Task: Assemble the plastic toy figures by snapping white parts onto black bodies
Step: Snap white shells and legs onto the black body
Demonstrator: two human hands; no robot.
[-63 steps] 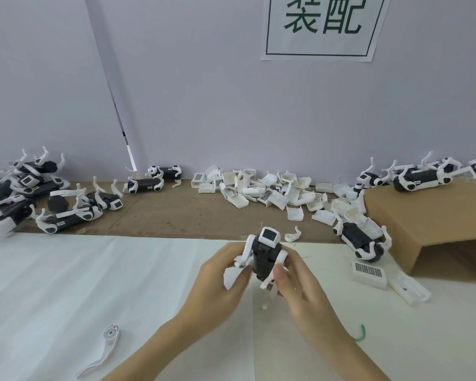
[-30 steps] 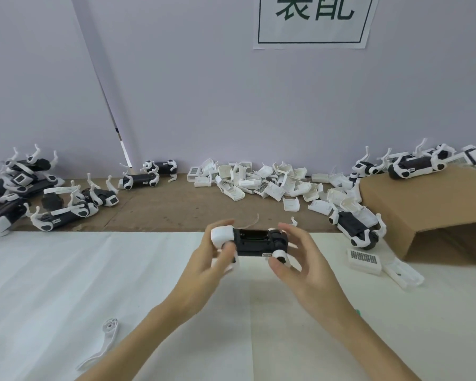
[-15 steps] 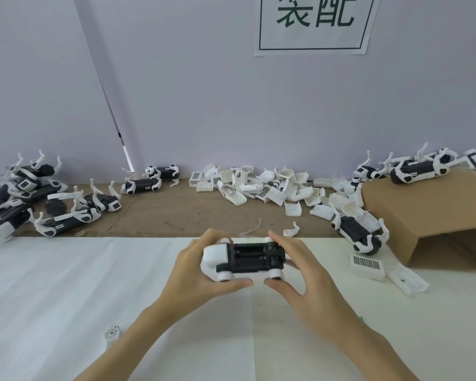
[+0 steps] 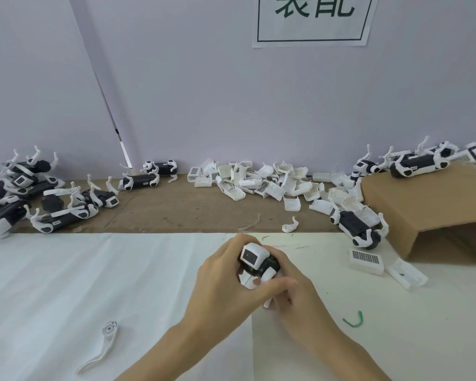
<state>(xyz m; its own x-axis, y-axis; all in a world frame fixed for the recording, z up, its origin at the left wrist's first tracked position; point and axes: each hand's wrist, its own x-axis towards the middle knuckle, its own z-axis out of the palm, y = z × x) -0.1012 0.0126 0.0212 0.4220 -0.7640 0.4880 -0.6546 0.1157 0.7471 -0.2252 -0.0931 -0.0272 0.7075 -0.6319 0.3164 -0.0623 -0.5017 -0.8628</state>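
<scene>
A black toy figure (image 4: 259, 264) with a white head and white legs stands on end between my two hands, its head pointing up and towards me, over the white sheet (image 4: 66, 284). My left hand (image 4: 226, 281) wraps round its left side, thumb across the lower white leg. My right hand (image 4: 294, 295) grips it from the right and behind; most of the black body is hidden by fingers. A loose white leg part (image 4: 105, 342) lies on the sheet at lower left. Another small white leg (image 4: 289, 226) lies on the brown board.
A pile of white shell parts (image 4: 264, 180) lies by the wall. Assembled figures sit at far left (image 4: 52, 213) and on a cardboard box (image 4: 437, 204) at right. One figure (image 4: 360, 229) leans at the box's foot, white covers (image 4: 367, 261) beside it. A green scrap (image 4: 355, 320) lies nearby.
The figure was held lying sideways, underside up, between both hands. Now it is turned on end with its head up, and both hands have closed in tighter and lower over the sheet.
</scene>
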